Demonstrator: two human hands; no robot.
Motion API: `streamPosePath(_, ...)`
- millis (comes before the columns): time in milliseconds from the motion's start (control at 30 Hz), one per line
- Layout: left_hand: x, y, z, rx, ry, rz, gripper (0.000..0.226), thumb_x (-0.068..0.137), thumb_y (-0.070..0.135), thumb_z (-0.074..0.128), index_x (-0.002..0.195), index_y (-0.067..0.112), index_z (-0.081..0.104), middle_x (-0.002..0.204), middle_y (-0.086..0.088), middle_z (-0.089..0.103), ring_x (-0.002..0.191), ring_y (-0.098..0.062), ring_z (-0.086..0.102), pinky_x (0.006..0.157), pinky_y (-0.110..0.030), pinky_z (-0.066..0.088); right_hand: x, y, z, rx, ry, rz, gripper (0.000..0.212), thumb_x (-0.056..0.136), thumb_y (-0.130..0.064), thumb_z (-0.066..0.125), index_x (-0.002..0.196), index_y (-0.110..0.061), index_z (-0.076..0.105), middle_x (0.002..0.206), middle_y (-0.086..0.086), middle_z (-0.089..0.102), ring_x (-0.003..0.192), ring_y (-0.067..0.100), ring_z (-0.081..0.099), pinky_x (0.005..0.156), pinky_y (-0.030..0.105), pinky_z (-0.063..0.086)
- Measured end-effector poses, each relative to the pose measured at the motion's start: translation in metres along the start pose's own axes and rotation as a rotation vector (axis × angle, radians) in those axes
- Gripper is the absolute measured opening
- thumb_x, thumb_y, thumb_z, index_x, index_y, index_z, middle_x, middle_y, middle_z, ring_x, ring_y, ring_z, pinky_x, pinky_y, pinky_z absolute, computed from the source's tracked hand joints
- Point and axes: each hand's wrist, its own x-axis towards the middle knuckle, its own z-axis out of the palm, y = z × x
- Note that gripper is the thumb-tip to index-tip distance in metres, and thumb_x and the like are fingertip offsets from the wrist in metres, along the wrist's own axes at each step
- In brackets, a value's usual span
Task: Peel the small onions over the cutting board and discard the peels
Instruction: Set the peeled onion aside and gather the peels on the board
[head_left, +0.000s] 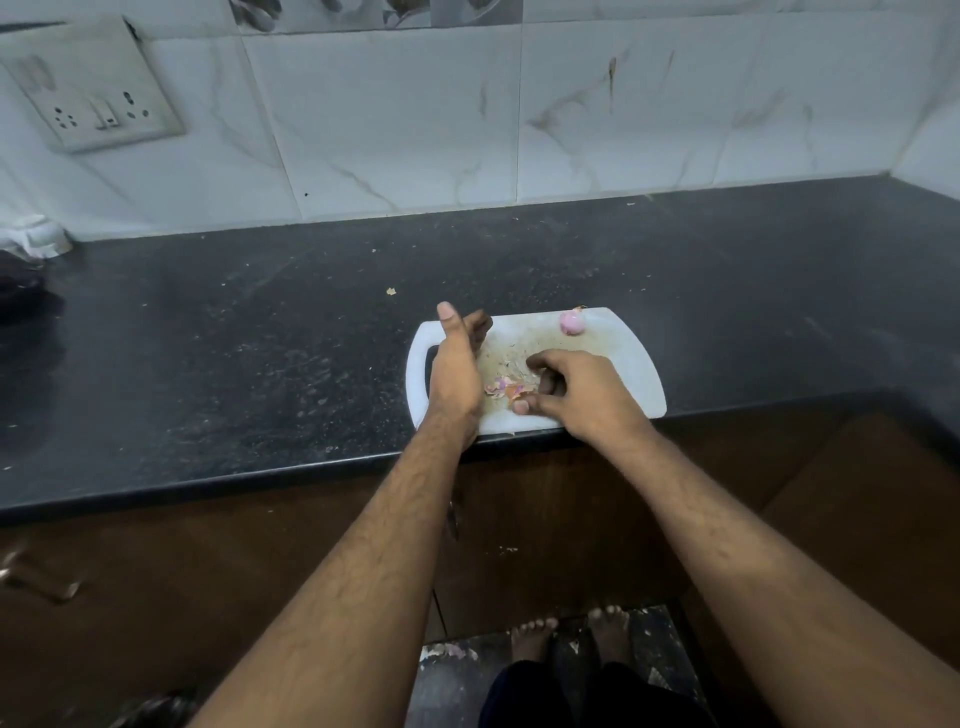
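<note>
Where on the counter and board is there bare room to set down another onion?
The black counter is bare left of the cutting board, and behind it up to the tiled wall. The board's right end below the peeled onion is free. Its middle is crowded: left hand, right hand, peels.

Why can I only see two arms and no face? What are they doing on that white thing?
The camera sits on the person's head and looks down, so you see only their own arms and, at the bottom, their bare feet. The white thing is a cutting board on a dark kitchen counter. One peeled small onion rests at the board's far edge. Between the hands lies a little pile of onion peels. The left hand stands open beside the pile, and the right hand has its fingers curled at the peels, seemingly gathering them.
</note>
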Motion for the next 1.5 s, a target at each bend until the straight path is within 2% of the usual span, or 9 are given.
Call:
streamPosePath(267,-0.002,0.002,0.0,-0.005,-0.001,-0.023,0.091,0.09,0.079,0.013,0.141,0.018,0.057,0.144,0.001,0.06,0.13,-0.006,0.053,0.116,-0.032,0.035,0.027,-0.007,0.018,0.156,0.084,0.006,0.044,0.08,-0.019,0.086,0.12,-0.013,0.069,0.088,-0.003,0.072,0.079,0.003,0.065,0.079,0.014,0.051)
streamPosePath(400,0.001,0.002,0.0,-0.004,-0.003,-0.022,0.094,0.087,0.081,0.012,0.143,0.018,0.055,0.145,0.0,0.059,0.131,-0.007,0.053,0.108,-0.025,0.035,0.02,0.001,0.012,0.164,0.47,-0.021,0.022,0.103,-0.028,0.056,0.109,-0.016,0.073,0.092,-0.008,0.071,0.084,0.005,0.062,0.069,0.008,0.041)
streamPosePath(533,-0.002,0.004,0.0,-0.006,0.016,-0.034,0.097,0.085,0.083,0.012,0.145,0.018,0.053,0.148,0.002,0.056,0.131,-0.008,0.052,0.11,-0.028,0.036,0.032,-0.009,0.014,0.1,0.156,0.019,0.038,0.11,-0.037,0.034,0.11,-0.018,0.067,0.09,-0.004,0.066,0.086,0.015,0.06,0.073,0.029,0.045)
streamPosePath(633,-0.003,0.005,-0.002,-0.005,0.042,-0.04,0.089,0.093,0.078,0.009,0.147,0.02,0.05,0.152,0.004,0.051,0.127,-0.004,0.051,0.095,-0.016,0.037,0.037,-0.019,0.024,0.03,-0.093,-0.121,0.042,0.11,-0.039,0.032,0.132,-0.018,0.061,0.131,0.003,0.066,0.123,0.021,0.058,0.104,0.036,0.042)
streamPosePath(1000,-0.014,0.012,0.002,0.074,0.168,0.011,0.085,0.095,0.076,0.01,0.147,0.022,0.05,0.154,0.004,0.05,0.138,-0.008,0.044,0.113,-0.029,0.029,0.025,0.003,0.002,-0.2,-0.38,-0.529,0.04,0.101,-0.006,0.055,0.137,-0.019,0.065,0.147,-0.004,0.057,0.131,0.009,0.053,0.109,0.02,0.037)
streamPosePath(1100,-0.018,0.016,0.003,0.183,0.147,0.003,0.091,0.088,0.082,0.012,0.142,0.022,0.056,0.147,0.006,0.057,0.134,-0.011,0.051,0.119,-0.039,0.034,0.026,0.018,-0.021,-0.295,-0.374,-0.537,0.044,0.098,-0.001,0.056,0.134,-0.024,0.069,0.146,-0.005,0.059,0.128,0.01,0.055,0.104,0.008,0.033)
streamPosePath(1267,-0.019,0.013,0.009,0.458,0.044,0.051,0.056,0.106,0.057,0.02,0.119,0.022,0.062,0.105,0.019,0.057,0.096,0.006,0.052,0.09,-0.014,0.035,0.018,0.038,-0.035,-0.353,-0.262,-0.454,0.034,0.103,-0.011,0.055,0.13,-0.022,0.07,0.139,-0.008,0.061,0.125,0.01,0.055,0.104,0.01,0.033)
streamPosePath(1400,-0.016,0.004,0.019,0.784,-0.048,0.137,0.066,0.108,0.051,0.017,0.126,0.009,0.064,0.148,-0.015,0.053,0.149,-0.031,0.031,0.125,-0.045,0.018,0.012,0.031,-0.036,-0.44,-0.15,-0.386,0.031,0.099,-0.019,0.051,0.121,-0.018,0.073,0.123,-0.007,0.065,0.121,0.011,0.056,0.106,0.028,0.042)
streamPosePath(1500,-0.01,-0.001,0.021,1.002,-0.096,0.094,0.067,0.108,0.049,0.014,0.148,0.007,0.047,0.164,-0.022,0.027,0.156,-0.034,0.013,0.127,-0.046,0.007,0.009,0.02,-0.027,-0.565,-0.117,-0.363,0.02,0.097,-0.013,0.055,0.108,-0.014,0.073,0.114,0.002,0.063,0.111,0.02,0.06,0.097,0.035,0.048)
